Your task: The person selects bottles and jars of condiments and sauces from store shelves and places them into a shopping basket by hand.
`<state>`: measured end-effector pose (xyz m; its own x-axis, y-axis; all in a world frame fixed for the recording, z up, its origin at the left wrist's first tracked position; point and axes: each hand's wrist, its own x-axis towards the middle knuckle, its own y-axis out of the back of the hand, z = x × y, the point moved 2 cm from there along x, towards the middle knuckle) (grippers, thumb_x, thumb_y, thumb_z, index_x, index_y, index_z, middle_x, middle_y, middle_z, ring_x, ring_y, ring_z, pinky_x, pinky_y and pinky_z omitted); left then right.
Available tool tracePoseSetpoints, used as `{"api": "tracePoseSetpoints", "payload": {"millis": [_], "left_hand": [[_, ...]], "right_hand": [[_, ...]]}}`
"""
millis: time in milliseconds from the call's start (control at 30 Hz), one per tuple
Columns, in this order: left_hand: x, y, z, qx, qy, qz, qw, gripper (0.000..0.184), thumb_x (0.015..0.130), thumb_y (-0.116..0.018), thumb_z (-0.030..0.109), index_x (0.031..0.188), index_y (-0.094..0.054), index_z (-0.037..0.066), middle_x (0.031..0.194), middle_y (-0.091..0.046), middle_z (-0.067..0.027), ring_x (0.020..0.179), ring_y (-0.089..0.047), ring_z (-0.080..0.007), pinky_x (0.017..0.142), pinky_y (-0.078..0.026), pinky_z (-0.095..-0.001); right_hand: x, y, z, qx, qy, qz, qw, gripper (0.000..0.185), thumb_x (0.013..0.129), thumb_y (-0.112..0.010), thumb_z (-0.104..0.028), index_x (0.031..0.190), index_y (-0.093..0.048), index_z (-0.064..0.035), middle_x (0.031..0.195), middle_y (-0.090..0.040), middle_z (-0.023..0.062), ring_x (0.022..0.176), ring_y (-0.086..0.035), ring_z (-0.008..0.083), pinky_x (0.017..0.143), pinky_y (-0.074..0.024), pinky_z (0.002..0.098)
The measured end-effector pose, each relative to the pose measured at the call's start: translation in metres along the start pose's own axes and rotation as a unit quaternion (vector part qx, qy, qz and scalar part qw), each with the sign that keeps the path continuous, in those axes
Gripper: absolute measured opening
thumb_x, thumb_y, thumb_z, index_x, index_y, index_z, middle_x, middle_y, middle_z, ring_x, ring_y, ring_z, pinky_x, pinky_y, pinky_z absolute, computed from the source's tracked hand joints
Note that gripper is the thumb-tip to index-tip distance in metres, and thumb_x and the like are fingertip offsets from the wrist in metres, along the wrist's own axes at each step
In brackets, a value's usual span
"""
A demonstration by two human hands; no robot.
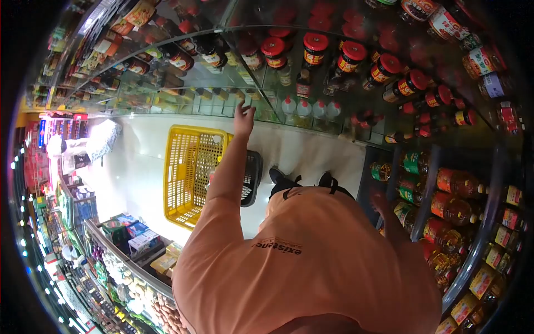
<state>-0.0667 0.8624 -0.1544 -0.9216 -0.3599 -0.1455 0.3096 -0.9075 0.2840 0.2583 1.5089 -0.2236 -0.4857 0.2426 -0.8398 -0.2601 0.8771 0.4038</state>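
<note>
My left hand reaches forward to the lower glass shelf, its fingers apart and nothing visible in them. Small yellow-capped bottles stand on that shelf just beyond the fingertips; whether I touch one cannot be told. To the right are several clear bottles with pale red caps. My right hand hangs at my side in shadow, fingers loosely stretched and holding nothing visible. Large cooking oil bottles stand close to it. Below my left forearm is a yellow shopping basket, partly covered by the arm.
A black basket sits on the pale floor beside the yellow one. Red-lidded sauce jars fill the glass shelves ahead. Boxes and a produce counter stand at left. A person is at the far left.
</note>
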Motion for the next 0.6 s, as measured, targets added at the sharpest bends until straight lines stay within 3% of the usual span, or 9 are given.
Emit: {"api": "tracePoseSetpoints", "payload": {"millis": [133,200,333,400,433,500,533,567,600], "left_hand": [[0.067,-0.034,0.011,0.025,-0.019,0.02,0.999,0.061,0.093,-0.069,0.017,0.147,-0.043,0.005,0.125,-0.066,-0.0144,0.11,-0.065,-0.0216,0.092,-0.051,-0.0338],[0.079,-0.047,0.031,-0.091,0.075,-0.063,0.991,0.061,0.093,-0.066,0.012,0.148,-0.041,0.004,0.131,-0.063,-0.0146,0.117,-0.061,-0.0244,0.097,-0.048,-0.0362],[0.148,-0.075,-0.027,-0.018,-0.026,-0.081,0.996,0.051,0.094,-0.061,0.009,0.142,-0.045,0.002,0.135,-0.059,-0.0139,0.124,-0.057,-0.0261,0.103,-0.044,-0.0358],[0.17,-0.082,-0.047,-0.053,-0.05,-0.118,0.99,0.049,0.095,-0.06,0.012,0.141,-0.046,0.004,0.138,-0.058,-0.013,0.124,-0.057,-0.0265,0.105,-0.044,-0.0361],[0.184,-0.082,-0.061,-0.21,0.004,-0.14,0.968,0.047,0.096,-0.061,0.014,0.14,-0.049,0.005,0.135,-0.06,-0.012,0.121,-0.058,-0.026,0.101,-0.045,-0.0372],[0.189,-0.082,-0.071,-0.5,0.115,-0.163,0.843,0.042,0.098,-0.061,0.019,0.138,-0.053,0.007,0.129,-0.063,-0.0101,0.114,-0.062,-0.025,0.093,-0.049,-0.0394],[0.178,-0.08,-0.071,-0.499,0.119,-0.161,0.843,0.042,0.098,-0.061,0.019,0.138,-0.053,0.007,0.129,-0.063,-0.0101,0.114,-0.062,-0.025,0.093,-0.049,-0.0394],[0.149,-0.073,-0.036,-0.162,0.035,-0.114,0.98,0.04,0.099,-0.06,0.023,0.134,-0.055,0.006,0.123,-0.067,-0.0111,0.11,-0.064,-0.0281,0.093,-0.049,-0.0407],[0.117,-0.066,0.007,0.199,-0.053,-0.051,0.977,0.039,0.099,-0.059,0.028,0.131,-0.058,0.005,0.117,-0.07,-0.0122,0.107,-0.066,-0.0312,0.093,-0.05,-0.042]], "right_hand": [[-0.046,-0.003,0.048,0.069,-0.089,0.027,0.993,0.036,0.099,-0.061,-0.033,0.123,-0.061,-0.0056,0.094,-0.067,0.0087,0.072,-0.065,0.0186,0.063,-0.0563,0.0363],[-0.063,-0.014,0.07,0.097,-0.106,0.061,0.988,0.035,0.098,-0.062,-0.03,0.123,-0.06,-0.0048,0.097,-0.067,0.0088,0.072,-0.065,0.0191,0.064,-0.057,0.0384],[-0.085,-0.052,0.088,0.176,-0.129,0.065,0.974,0.034,0.097,-0.061,-0.03,0.124,-0.06,-0.0095,0.096,-0.068,0.0089,0.072,-0.065,0.0198,0.066,-0.0555,0.0398],[-0.098,-0.067,0.077,0.144,-0.104,0.046,0.983,0.035,0.099,-0.06,-0.03,0.123,-0.059,-0.004,0.098,-0.067,0.01,0.074,-0.066,0.0195,0.065,-0.0565,0.0374],[-0.099,-0.074,0.077,0.156,-0.083,0.034,0.984,0.035,0.099,-0.06,-0.031,0.122,-0.059,-0.0045,0.098,-0.067,0.0096,0.075,-0.066,0.0194,0.066,-0.056,0.0363],[-0.102,-0.083,0.071,0.143,-0.051,0.045,0.987,0.034,0.099,-0.061,-0.031,0.122,-0.06,-0.0051,0.097,-0.067,0.0086,0.075,-0.066,0.0187,0.066,-0.0556,0.0352],[-0.103,-0.087,0.066,0.127,-0.014,0.053,0.99,0.033,0.099,-0.061,-0.031,0.121,-0.06,-0.0058,0.096,-0.067,0.0076,0.075,-0.066,0.0179,0.065,-0.0551,0.034],[-0.1,-0.086,0.059,0.125,-0.014,0.051,0.991,0.033,0.099,-0.061,-0.031,0.121,-0.06,-0.0058,0.096,-0.067,0.0076,0.075,-0.066,0.0179,0.065,-0.0551,0.034],[-0.098,-0.084,0.051,0.112,-0.024,0.03,0.993,0.033,0.099,-0.061,-0.03,0.122,-0.061,-0.0056,0.096,-0.067,0.0076,0.075,-0.066,0.0173,0.065,-0.0547,0.0334]]}}
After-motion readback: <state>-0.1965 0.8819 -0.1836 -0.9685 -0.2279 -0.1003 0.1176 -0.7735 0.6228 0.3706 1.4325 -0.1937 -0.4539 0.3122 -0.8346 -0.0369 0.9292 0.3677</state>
